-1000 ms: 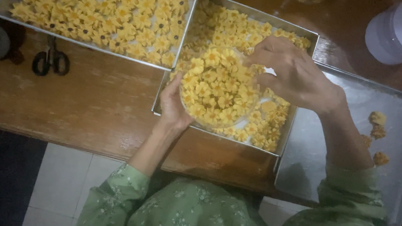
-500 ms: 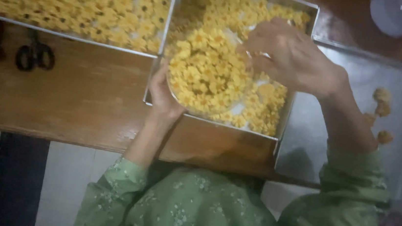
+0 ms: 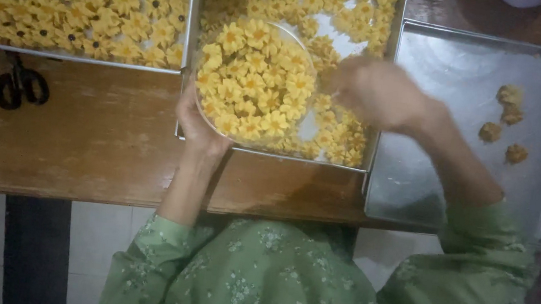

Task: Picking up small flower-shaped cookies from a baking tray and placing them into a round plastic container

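My left hand [image 3: 197,128] grips the near rim of a clear round container [image 3: 254,81] packed with yellow flower-shaped cookies. The container is held over the middle metal tray [image 3: 381,103], which carries many of the same loose cookies [image 3: 356,21]. My right hand [image 3: 372,92] is blurred, just right of the container, low over the loose cookies in that tray; whether its fingers pinch a cookie cannot be made out. Both arms wear green patterned sleeves.
A second metal tray [image 3: 81,59] full of yellow cookies lies at the left. A nearly bare metal tray [image 3: 463,78] at the right holds several brown cookies [image 3: 509,115]. Black scissors [image 3: 19,85] lie on the wooden table [image 3: 99,149].
The view has moved closer and shifted. My right hand has come down from the container's far rim to the tray's loose cookies at the right. My left hand keeps hold of the container.
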